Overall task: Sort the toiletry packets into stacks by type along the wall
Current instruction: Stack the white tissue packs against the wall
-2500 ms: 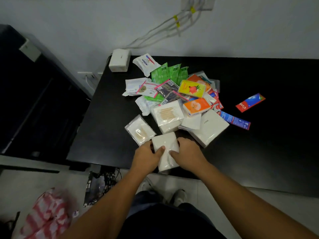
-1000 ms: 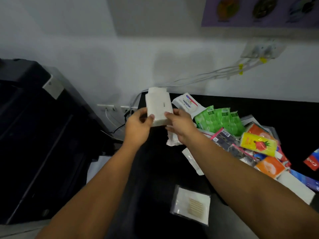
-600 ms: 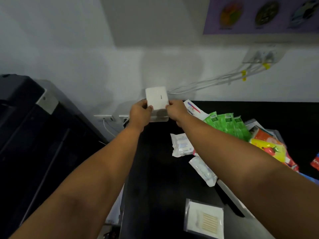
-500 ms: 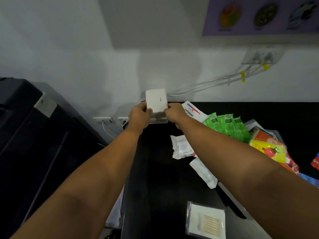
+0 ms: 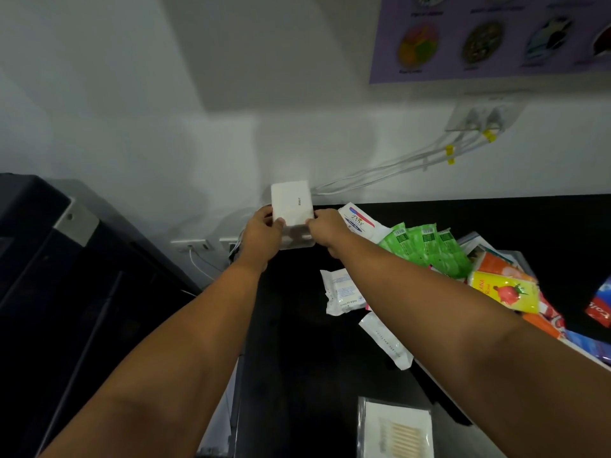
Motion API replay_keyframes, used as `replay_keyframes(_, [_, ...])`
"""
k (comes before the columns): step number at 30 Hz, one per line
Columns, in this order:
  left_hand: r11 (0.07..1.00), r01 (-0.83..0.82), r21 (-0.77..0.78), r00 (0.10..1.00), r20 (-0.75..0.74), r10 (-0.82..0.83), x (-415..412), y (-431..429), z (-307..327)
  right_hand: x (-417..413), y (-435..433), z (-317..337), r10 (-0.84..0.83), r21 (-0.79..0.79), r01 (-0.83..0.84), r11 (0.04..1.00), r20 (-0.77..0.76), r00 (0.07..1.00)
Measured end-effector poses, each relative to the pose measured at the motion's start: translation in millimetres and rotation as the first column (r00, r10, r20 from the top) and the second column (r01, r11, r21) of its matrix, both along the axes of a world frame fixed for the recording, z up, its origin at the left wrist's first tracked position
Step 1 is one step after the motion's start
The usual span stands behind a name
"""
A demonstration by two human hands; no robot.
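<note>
I hold a white tissue packet (image 5: 291, 203) upright against the wall at the far left corner of the black table (image 5: 317, 358). My left hand (image 5: 263, 234) grips its left side and my right hand (image 5: 325, 228) its right side. The packet stands on a white box (image 5: 296, 240) in that corner. To the right lies the mixed pile: a Dove sachet (image 5: 357, 223), green sachets (image 5: 426, 249), a yellow sachet (image 5: 504, 292), two white wipe packets (image 5: 342, 290) and a clear bag of cotton swabs (image 5: 396, 431) near me.
White cables (image 5: 396, 168) run along the wall from a socket (image 5: 479, 117) to the corner. A dark cabinet (image 5: 49, 276) stands left of the table. A purple poster (image 5: 496, 34) hangs above. A red toothpaste packet (image 5: 600, 315) lies at the right edge.
Both hands lifted the white tissue packet from the table's near edge and carried it to the far left corner by the wall. In the last half second it barely moved.
</note>
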State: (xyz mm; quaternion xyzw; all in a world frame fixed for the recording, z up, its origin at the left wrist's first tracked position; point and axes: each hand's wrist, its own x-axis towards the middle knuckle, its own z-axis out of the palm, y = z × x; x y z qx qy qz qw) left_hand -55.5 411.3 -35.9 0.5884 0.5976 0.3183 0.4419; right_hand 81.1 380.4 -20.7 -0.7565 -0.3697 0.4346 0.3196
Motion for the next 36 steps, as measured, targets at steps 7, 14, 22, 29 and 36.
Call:
replay_keyframes(7, [0.980,-0.098,0.174,0.991,-0.070,0.112,6,-29,27,9,-32,9,0.043,0.076,-0.044,0.996,0.015,0.999])
replay_keyframes(14, [0.952,-0.095,0.290,0.995,0.018,0.094,38,-103,48,39,-109,29,0.080,0.213,-0.093,0.973,0.068,0.994])
replay_keyframes(22, [0.966,0.046,0.254,0.994,0.089,-0.071,106,-238,43,118,-244,35,0.027,0.354,-0.036,0.934,0.031,0.999])
replay_keyframes(29, [0.968,0.212,0.131,0.976,0.023,-0.217,174,-341,12,205,-356,24,-0.071,0.316,0.014,0.948,0.172,0.983])
replay_keyframes(36, [0.924,0.381,0.028,0.918,-0.131,-0.375,231,-421,-10,260,-430,-18,-0.190,0.239,0.107,0.965,0.361,0.913])
